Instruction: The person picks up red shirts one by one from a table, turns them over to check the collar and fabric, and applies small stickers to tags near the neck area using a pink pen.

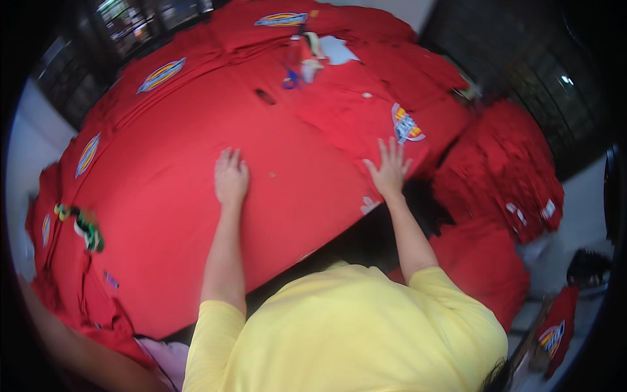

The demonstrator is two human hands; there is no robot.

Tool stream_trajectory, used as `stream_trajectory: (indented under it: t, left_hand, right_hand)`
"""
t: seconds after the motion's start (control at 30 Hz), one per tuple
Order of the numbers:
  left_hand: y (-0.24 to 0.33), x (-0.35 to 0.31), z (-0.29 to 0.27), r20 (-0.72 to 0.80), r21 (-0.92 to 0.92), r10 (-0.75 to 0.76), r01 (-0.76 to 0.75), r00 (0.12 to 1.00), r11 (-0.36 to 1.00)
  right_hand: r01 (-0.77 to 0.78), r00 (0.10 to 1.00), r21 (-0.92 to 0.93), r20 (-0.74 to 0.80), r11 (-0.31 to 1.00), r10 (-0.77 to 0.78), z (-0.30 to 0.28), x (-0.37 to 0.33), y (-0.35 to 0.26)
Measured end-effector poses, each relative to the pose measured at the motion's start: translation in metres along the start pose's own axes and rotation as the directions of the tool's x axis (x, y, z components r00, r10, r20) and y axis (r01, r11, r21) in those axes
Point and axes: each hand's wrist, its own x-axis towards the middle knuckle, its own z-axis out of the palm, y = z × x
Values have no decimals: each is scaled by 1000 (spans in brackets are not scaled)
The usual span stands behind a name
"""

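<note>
My left hand (231, 176) lies flat, fingers stretched out, on the smooth red tabletop (189, 215). Further right, my right hand (388, 166) has its fingers spread on a red shirt (339, 114). That shirt bears a printed emblem (406, 123) in white, yellow and blue, just beyond my right fingertips. Neither hand grips anything. Past the hands, a blue-handled pair of scissors (291, 80) lies near a white piece (337, 50) that looks like paper or cloth. A small dark oval mark or object (265, 97) shows between the hands and the far side.
Red shirts with emblems (162, 75) line the table's far and left edges. Green and yellow rolls (89, 232) rest at the left. A heap of red garments (496, 170) stands at the right. Another person's arm (91, 353) reaches in at the lower left.
</note>
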Motion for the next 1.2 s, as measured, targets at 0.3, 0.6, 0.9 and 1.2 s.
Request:
stream_trajectory:
  t: [0.3,0.6,0.9,1.2]
  left_hand:
    - [0,-3,1,-41,-67,-16,13,999,998]
    - [0,-3,3,-48,-115,-26,20,999,993]
    - [-1,-3,6,-54,-132,-41,33,998,991]
    - [-1,-2,7,-27,-161,-58,53,998,986]
  right_hand:
    - [-132,991,-33,26,991,133,5,2,-6]
    - [-126,992,-48,-1,991,126,9,2,-3]
    - [-121,993,-82,-14,989,120,12,1,-3]
    - [-63,966,126,-242,990,92,19,-2,0]
